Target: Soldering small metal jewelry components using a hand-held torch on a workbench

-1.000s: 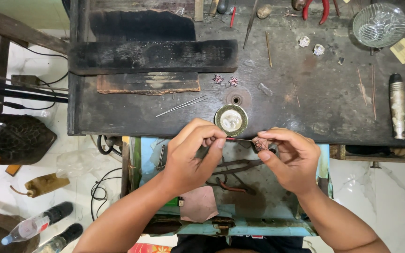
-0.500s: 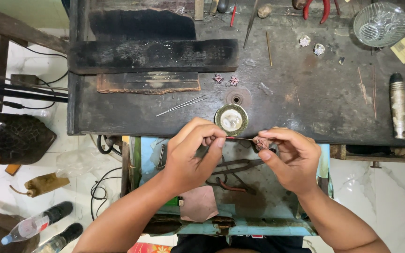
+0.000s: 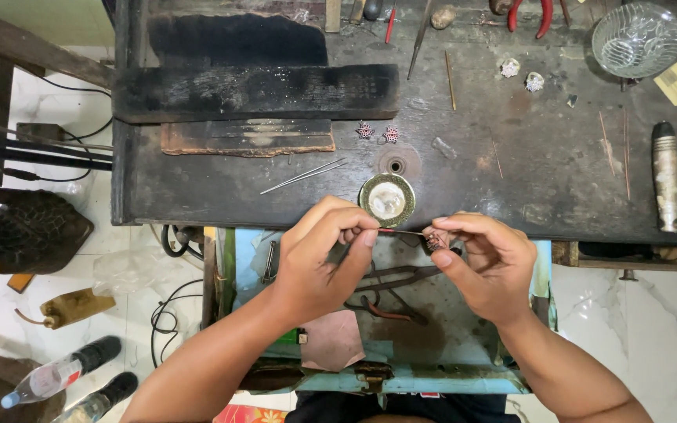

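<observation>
thin wire [image 3: 403, 232] pinched between both hands

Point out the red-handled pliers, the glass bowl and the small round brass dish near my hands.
red-handled pliers [image 3: 528, 16], head view, on the red handles.
glass bowl [image 3: 636, 39], head view, on its clear inside.
round brass dish [image 3: 386, 200], head view, on its pale centre.

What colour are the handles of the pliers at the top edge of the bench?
Red. The pliers lie at the bench's top edge, left of the glass bowl, seen in the head view.
</observation>
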